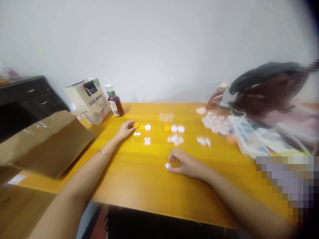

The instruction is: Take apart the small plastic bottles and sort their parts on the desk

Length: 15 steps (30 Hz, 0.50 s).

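Observation:
At the left end of a row of discs, my left hand [125, 129] is closed, thumb and finger at the edge of a yellow disc [136, 125] with a dark middle. Beside it in the row lie another yellow disc [142, 126] and a white disc [148, 127]. Two small white rounds [137, 133] lie just below. Nearer to me, my right hand [181, 161] pinches a small white disc [167, 165] with a dark mark between thumb and forefinger. Past it are a blurred yellow disc [167, 127] and two white discs [177, 128].
Several small white pieces [175, 139] lie mid-table, and a clear tray [166, 117] is behind them. A brown bottle [115, 103] and paper bag [92, 99] stand back left. A cardboard box [47, 142] is left. Blurred round pieces [216, 123] and a dark bag [269, 89] are right.

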Each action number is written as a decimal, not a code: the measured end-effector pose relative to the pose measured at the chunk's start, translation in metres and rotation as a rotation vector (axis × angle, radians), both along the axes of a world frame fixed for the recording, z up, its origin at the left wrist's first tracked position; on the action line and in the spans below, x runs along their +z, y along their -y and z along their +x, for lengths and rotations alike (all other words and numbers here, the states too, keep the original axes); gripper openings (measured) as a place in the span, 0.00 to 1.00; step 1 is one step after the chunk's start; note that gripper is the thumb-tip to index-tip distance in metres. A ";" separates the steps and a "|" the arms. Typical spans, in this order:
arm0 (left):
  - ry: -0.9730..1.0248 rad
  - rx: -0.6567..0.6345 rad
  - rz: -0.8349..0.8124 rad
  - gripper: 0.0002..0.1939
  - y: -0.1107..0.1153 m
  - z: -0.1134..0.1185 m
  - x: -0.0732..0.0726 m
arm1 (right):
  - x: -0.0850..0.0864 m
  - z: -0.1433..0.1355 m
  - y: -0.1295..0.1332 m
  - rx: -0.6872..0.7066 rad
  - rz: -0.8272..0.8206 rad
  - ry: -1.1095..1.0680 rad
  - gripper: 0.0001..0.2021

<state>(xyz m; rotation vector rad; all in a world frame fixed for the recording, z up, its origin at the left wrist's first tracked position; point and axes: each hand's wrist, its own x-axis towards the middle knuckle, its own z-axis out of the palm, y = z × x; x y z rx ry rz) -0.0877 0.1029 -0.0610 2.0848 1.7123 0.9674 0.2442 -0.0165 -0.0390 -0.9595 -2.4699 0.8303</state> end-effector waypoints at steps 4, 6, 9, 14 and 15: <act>-0.016 -0.020 0.009 0.20 0.001 0.001 0.000 | 0.000 0.000 0.000 0.012 0.015 0.009 0.09; -0.024 -0.025 0.015 0.19 0.002 0.001 0.000 | 0.001 0.000 0.000 0.014 0.018 0.013 0.09; -0.032 -0.025 0.024 0.19 0.004 0.002 0.000 | 0.002 0.000 0.000 0.009 0.014 0.019 0.09; -0.039 -0.014 0.041 0.19 0.008 0.003 0.002 | 0.002 0.000 -0.001 0.015 0.018 0.012 0.09; -0.039 0.005 0.066 0.19 0.009 0.004 0.004 | 0.001 0.000 -0.001 0.017 0.020 0.009 0.09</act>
